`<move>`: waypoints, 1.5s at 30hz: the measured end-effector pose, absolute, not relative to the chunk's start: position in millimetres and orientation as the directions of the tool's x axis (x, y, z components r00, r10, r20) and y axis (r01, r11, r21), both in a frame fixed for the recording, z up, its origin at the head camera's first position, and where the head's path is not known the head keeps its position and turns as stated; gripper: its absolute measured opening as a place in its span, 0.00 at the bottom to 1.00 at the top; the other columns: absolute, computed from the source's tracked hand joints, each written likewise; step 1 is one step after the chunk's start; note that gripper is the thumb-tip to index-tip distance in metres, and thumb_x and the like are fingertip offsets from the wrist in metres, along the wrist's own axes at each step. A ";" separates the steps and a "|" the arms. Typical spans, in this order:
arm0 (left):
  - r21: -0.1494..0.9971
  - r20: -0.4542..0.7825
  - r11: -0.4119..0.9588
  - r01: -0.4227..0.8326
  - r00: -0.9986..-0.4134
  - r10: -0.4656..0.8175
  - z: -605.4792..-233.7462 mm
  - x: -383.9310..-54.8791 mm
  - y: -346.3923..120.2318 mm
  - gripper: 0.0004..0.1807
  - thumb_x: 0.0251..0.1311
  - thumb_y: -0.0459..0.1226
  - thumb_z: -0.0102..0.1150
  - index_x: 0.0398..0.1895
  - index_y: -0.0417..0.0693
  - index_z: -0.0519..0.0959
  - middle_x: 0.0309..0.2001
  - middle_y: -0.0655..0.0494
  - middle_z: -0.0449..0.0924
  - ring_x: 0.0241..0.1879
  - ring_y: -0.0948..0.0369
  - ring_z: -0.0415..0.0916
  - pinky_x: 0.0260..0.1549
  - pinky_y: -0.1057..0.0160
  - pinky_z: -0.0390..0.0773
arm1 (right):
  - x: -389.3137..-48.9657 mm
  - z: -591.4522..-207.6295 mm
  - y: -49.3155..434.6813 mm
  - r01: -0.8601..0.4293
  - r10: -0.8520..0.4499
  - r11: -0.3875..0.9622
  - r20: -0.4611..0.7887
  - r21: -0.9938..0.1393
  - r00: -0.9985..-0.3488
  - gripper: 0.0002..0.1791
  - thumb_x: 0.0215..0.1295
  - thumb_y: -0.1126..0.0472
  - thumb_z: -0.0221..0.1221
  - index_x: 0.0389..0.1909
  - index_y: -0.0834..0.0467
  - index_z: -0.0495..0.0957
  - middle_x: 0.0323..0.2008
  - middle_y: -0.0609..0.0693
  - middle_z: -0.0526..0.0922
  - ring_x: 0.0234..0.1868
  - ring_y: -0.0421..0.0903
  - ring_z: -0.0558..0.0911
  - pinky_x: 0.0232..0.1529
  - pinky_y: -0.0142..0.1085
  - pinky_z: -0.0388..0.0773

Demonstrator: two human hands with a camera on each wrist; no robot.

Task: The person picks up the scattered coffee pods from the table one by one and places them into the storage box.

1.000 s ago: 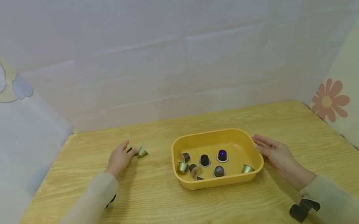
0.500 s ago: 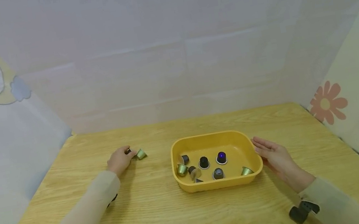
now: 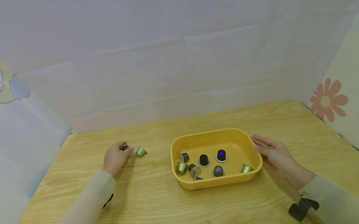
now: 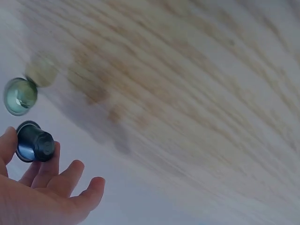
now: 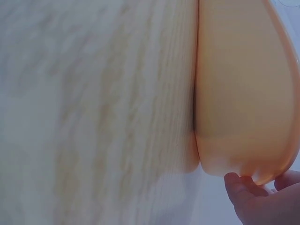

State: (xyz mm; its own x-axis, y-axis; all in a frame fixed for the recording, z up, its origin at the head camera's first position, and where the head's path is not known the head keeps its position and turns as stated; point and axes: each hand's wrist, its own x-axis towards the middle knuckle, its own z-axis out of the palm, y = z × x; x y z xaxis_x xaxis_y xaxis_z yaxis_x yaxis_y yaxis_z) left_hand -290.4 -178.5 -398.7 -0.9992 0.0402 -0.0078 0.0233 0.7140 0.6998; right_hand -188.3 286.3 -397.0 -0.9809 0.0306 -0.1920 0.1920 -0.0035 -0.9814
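My left hand (image 3: 116, 158) pinches a dark coffee capsule (image 4: 35, 142) between thumb and fingers, at the left part of the table. Beside its fingertips a green coffee capsule (image 3: 141, 151) lies tipped on the wood; the left wrist view also catches that green capsule (image 4: 20, 96). Fairly straight fingers of my right hand (image 3: 280, 157) touch the right end of the yellow tub (image 3: 220, 181). In the right wrist view those fingertips (image 5: 231, 180) lie against the tub's outer wall (image 5: 243, 93). Inside the tub are several capsules, among them a black one (image 3: 204, 160) and a green one (image 3: 182, 167).
The wooden table (image 3: 169, 218) extends around the tub to a pale cloth wall (image 3: 173, 77) at the back. Printed cloth hangs on both sides. A dark wrist device (image 3: 303, 209) sits at the right sleeve.
My left hand has taken hold of the dark capsule next to the green one and drawn it slightly left and away from it. The right hand stays at the tub.
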 end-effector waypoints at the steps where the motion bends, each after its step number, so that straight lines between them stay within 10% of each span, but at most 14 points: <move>1: 0.706 -0.002 0.708 0.028 -0.999 0.042 -397.0 -288.4 -178.0 0.30 0.71 0.42 0.53 0.69 0.33 0.63 0.64 0.32 0.66 0.64 0.39 0.63 0.61 0.42 0.66 | -188.5 -396.8 286.2 0.192 0.031 -0.005 -0.192 -0.981 -0.981 0.31 0.77 0.64 0.46 0.76 0.61 0.47 0.73 0.58 0.51 0.62 0.33 0.70 0.55 0.27 0.73; 16: 0.734 0.032 0.672 0.097 -0.993 0.109 -383.7 -263.8 -166.0 0.30 0.69 0.42 0.56 0.68 0.34 0.66 0.63 0.34 0.69 0.64 0.39 0.63 0.60 0.40 0.65 | -188.4 -396.3 285.1 0.192 0.031 0.011 -0.192 -0.981 -0.981 0.31 0.77 0.65 0.46 0.76 0.62 0.47 0.74 0.58 0.51 0.69 0.41 0.63 0.56 0.27 0.73; 45: 0.786 0.042 0.596 0.165 -0.976 0.215 -374.5 -244.9 -127.4 0.30 0.67 0.45 0.59 0.67 0.39 0.69 0.61 0.41 0.74 0.63 0.43 0.67 0.58 0.43 0.70 | -188.0 -395.8 286.3 0.198 0.031 -0.024 -0.199 -0.980 -0.980 0.32 0.76 0.64 0.48 0.76 0.62 0.48 0.73 0.58 0.52 0.53 0.26 0.75 0.54 0.28 0.74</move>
